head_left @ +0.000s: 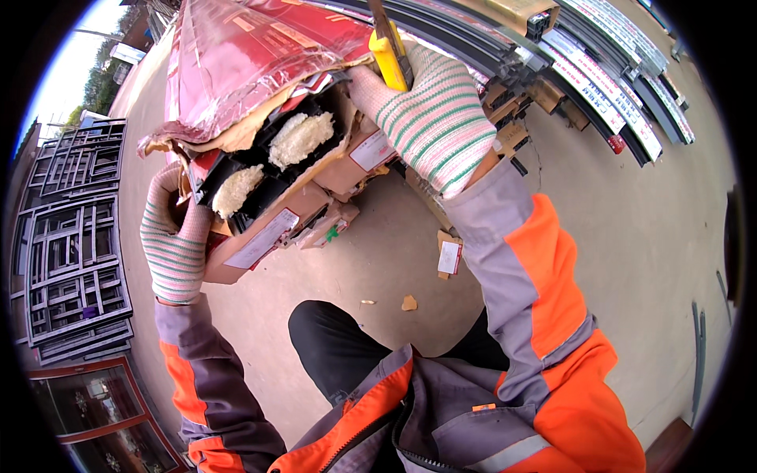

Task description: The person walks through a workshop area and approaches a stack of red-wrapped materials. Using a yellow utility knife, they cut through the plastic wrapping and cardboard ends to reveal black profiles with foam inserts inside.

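A long bundle in torn red wrapping [260, 47] lies ahead of me, its near end opened. Black profiles [272, 130] show in that end, with pale foam pieces [301, 140] stuck in them. My left hand [175, 240], in a striped knit glove, is closed round the left corner of this end, its fingers partly hidden. In my right hand [434, 114], gloved alike, is a yellow-handled knife [388, 59] pointing away from me. That hand's thumb side also rests against the bundle's right edge.
Cardboard-wrapped bundles [268, 240] with white labels lie beneath. Stacked long profiles [599, 94] stand at the far right. Dark metal frames [75, 252] and a red-framed glass panel [102, 402] are at the left. Cardboard scraps [409, 303] lie on the concrete floor [631, 236].
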Available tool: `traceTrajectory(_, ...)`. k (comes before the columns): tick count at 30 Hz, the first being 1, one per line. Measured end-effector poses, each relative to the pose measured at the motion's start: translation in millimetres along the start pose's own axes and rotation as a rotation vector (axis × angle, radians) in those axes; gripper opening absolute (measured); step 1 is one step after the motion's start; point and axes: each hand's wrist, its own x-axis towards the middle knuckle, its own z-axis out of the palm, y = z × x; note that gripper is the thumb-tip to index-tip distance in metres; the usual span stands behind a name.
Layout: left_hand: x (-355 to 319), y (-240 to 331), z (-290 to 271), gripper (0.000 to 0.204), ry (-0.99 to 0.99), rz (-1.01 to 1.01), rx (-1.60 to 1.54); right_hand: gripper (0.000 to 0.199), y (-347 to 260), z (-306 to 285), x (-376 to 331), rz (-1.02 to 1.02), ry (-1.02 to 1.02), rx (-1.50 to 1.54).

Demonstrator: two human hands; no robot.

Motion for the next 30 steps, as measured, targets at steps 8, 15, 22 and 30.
traceTrajectory(8,2,-2,1,0.027,-0.001,0.044,-0.039,0.034,3,4,-3,0.045,-0.028,-0.009)
traceTrajectory(15,3,1,5,0.022,0.010,0.011,-0.077,0.035,-10,-3,-5,-0.070,-0.024,-0.057)
traceTrajectory(22,3,-2,2,0.022,0.000,-0.015,-0.088,0.041,-1,-19,18,-0.273,-0.136,-0.141)
traceTrajectory(30,-1,1,2,0.023,0.013,-0.008,-0.077,0.032,-6,-16,12,-0.224,-0.086,-0.268)
